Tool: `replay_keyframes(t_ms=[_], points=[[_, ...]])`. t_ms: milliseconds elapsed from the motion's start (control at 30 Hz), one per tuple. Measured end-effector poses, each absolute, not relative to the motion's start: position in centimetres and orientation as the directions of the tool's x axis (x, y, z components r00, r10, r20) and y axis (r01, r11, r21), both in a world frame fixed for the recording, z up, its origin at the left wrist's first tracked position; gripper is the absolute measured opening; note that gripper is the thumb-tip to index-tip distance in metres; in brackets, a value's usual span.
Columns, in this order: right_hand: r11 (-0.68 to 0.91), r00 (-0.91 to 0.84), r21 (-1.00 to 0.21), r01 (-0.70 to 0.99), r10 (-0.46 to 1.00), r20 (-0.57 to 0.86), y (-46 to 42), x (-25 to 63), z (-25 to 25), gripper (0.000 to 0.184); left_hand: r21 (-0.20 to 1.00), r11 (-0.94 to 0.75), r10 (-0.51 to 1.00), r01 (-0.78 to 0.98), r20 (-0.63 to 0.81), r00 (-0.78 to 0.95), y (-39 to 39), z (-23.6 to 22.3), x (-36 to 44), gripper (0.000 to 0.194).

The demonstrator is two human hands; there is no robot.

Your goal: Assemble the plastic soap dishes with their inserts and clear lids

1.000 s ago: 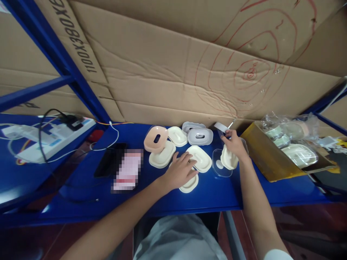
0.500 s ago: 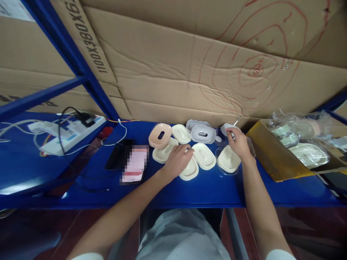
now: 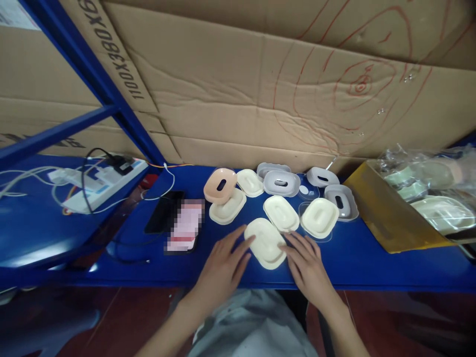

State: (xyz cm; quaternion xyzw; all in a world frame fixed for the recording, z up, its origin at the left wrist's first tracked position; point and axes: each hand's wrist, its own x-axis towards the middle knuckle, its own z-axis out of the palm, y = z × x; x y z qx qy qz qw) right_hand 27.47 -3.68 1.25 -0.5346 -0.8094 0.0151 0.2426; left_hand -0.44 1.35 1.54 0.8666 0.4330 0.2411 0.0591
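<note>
A cream oval soap-dish-like piece [image 3: 266, 244] with a raised centre lies near the table's front edge, between my hands. My left hand [image 3: 226, 259] touches its left side, fingers spread and stretched out. At its right edge my right hand [image 3: 307, 259] rests its fingertips, the fingers extended and apart. Whether the piece is slightly raised I cannot tell. Just behind it sits another cream piece [image 3: 281, 213]; a third cream piece [image 3: 320, 218] lies on a clear tray to the right.
Behind are a peach slotted dish [image 3: 210, 186], grey slotted dishes [image 3: 281, 191] and further cream pieces [image 3: 227, 207]. Phones [image 3: 186, 225] lie left, beside a power strip [image 3: 100, 186] with cables. An open carton [image 3: 386, 223] of wrapped parts stands right, a cardboard wall [image 3: 208, 84] behind.
My right hand has left the grey dish at the back right and come forward to the cream piece. My left hand has shifted to that piece's left side; the piece is nearer me.
</note>
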Motion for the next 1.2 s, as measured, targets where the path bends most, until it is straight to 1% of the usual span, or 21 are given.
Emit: replay_keyframes(t_ms=[67, 133, 233, 300, 367, 400, 467, 500, 567, 633, 700, 833, 900, 967, 1033, 1100, 1200], points=[[0.401, -0.264, -0.295, 0.868, 0.873, 0.409, -3.7, 27.6, 1.2, 0.034, 0.251, -0.516, 0.818, 0.819, 0.428, 0.384, 2.8, 1.3, -1.3, 0.044], [0.42, -0.283, -0.299, 0.857, 0.868, 0.407, -3.6, 26.8, 1.3, 0.026, 0.209, -0.423, 0.837, 0.882, 0.463, 0.292, 4.3, 0.9, -1.7, 0.043], [0.489, -0.362, -0.31, 0.815, 0.849, 0.384, -3.7, 25.3, 1.4, 0.025, 0.217, -0.396, 0.846, 0.892, 0.465, 0.262, 5.8, 0.3, -1.7, 0.033], [0.499, -0.377, -0.318, 0.806, 0.847, 0.375, -3.7, 25.3, 1.3, 0.027, 0.247, -0.409, 0.843, 0.878, 0.47, 0.261, 6.2, 0.0, -1.8, 0.021], [0.48, -0.356, -0.321, 0.817, 0.856, 0.375, -3.8, 26.4, 1.0, 0.04, 0.277, -0.421, 0.839, 0.864, 0.481, 0.255, 6.2, 0.1, -2.0, 0.011], [0.468, -0.341, -0.323, 0.823, 0.861, 0.378, -3.8, 27.0, 0.8, 0.046, 0.298, -0.429, 0.837, 0.853, 0.487, 0.251, 6.0, 0.2, -2.2, 0.008], [0.446, -0.316, -0.333, 0.83, 0.87, 0.378, -3.9, 28.1, 0.5, 0.053, 0.365, -0.453, 0.833, 0.813, 0.497, 0.242, 5.5, 0.7, -2.5, 0.007], [0.434, -0.304, -0.339, 0.835, 0.876, 0.374, -3.9, 28.4, 0.3, 0.053, 0.412, -0.468, 0.834, 0.782, 0.499, 0.236, 5.2, 1.0, -2.5, 0.009], [0.41, -0.284, -0.344, 0.845, 0.888, 0.361, -4.0, 28.2, 0.1, 0.047, 0.498, -0.485, 0.84, 0.718, 0.494, 0.225, 4.4, 1.6, -2.5, 0.012], [0.391, -0.266, -0.345, 0.853, 0.895, 0.357, -3.9, 27.4, 0.2, 0.041, 0.539, -0.491, 0.847, 0.684, 0.478, 0.231, 3.6, 2.0, -2.2, 0.013], [0.383, -0.257, -0.351, 0.855, 0.899, 0.356, -3.7, 26.7, 0.4, 0.037, 0.515, -0.497, 0.841, 0.698, 0.485, 0.241, 3.2, 2.0, -2.0, 0.012], [0.4, -0.272, -0.376, 0.836, 0.896, 0.35, -3.7, 26.5, 0.9, 0.024, 0.381, -0.485, 0.814, 0.787, 0.526, 0.246, 3.8, 0.7, -2.3, 0.013], [0.418, -0.29, -0.389, 0.821, 0.893, 0.345, -4.0, 26.8, 1.1, 0.018, 0.352, -0.471, 0.818, 0.809, 0.517, 0.252, 4.5, 0.1, -2.5, 0.013], [0.432, -0.306, -0.396, 0.81, 0.888, 0.343, -4.3, 27.1, 1.2, 0.016, 0.34, -0.466, 0.825, 0.817, 0.501, 0.263, 4.8, 0.0, -2.5, 0.015], [0.44, -0.313, -0.39, 0.809, 0.883, 0.349, -4.4, 27.6, 1.2, 0.019, 0.336, -0.47, 0.823, 0.816, 0.5, 0.269, 4.5, 0.5, -2.0, 0.02], [0.407, -0.261, -0.358, 0.84, 0.883, 0.391, -4.1, 28.5, 1.2, 0.028, 0.339, -0.53, 0.799, 0.777, 0.508, 0.323, 3.6, 1.3, -1.2, 0.023], [0.226, -0.073, -0.259, 0.939, 0.868, 0.492, -3.2, 30.8, 1.1, 0.039, 0.324, -0.709, 0.698, 0.627, 0.453, 0.555, 1.8, 2.3, 0.3, 0.03]])
